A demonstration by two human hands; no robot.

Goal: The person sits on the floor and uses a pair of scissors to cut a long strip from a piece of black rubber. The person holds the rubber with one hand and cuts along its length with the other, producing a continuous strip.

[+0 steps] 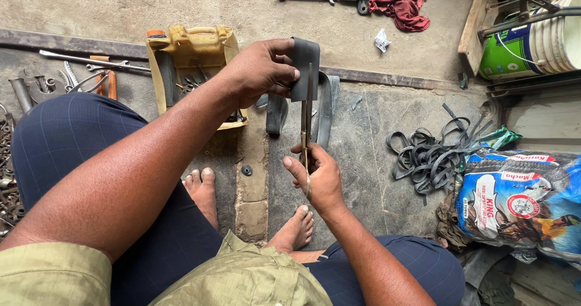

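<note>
The left hand pinches a strip of black rubber between thumb and curled fingers, holding its folded top end up while the rest of the strip hangs down toward the floor. The right hand is closed round the handles of a pair of scissors, blades pointing up along the rubber's edge; whether the blades are parted or biting into the rubber is hard to tell from this angle.

Below the hands are the person's bare feet on a concrete floor, with dark blue trousers over both knees. Behind the left hand sits a cut-open yellow jug holding small metal parts. Left of it lie spanners and other hand tools. To the right is a heap of black rubber strips, just beside a printed plastic sack. Farther off lie a red rag and a white-and-green bucket on its side.
</note>
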